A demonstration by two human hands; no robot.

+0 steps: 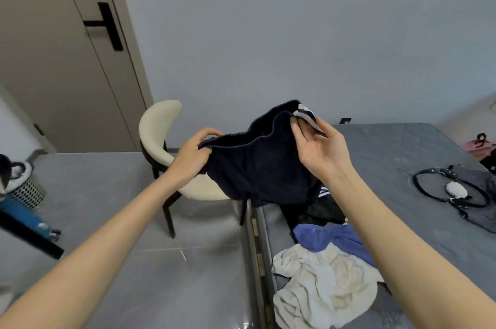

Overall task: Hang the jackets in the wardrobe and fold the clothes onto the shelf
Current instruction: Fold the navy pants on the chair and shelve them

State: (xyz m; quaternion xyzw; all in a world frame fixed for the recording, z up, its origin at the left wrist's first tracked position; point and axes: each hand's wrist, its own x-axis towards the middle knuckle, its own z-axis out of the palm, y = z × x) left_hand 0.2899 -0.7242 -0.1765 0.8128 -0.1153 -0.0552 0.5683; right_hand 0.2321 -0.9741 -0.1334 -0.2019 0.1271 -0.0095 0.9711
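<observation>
Above the edge of the grey bed (389, 146), the navy shorts (257, 167) hung in the air. They looked soft, light and limp, likely to sag unless held by the elastic waistband. The left hand (192, 152) gripped the band's left end; the right hand (319, 148) pinched its striped right corner.

Your dark shorts (257, 167) hide the right side of the chair (158, 124) seat and the far part of the black clothing (319, 210) on the bed (389, 146). Your right forearm (402, 234) covers part of the blue garment (330, 237). The left edge cuts off a mesh basket (26, 191); the near edge cuts the white garment (322, 288). Far right, a pink item (477, 144) is too small to identify.
</observation>
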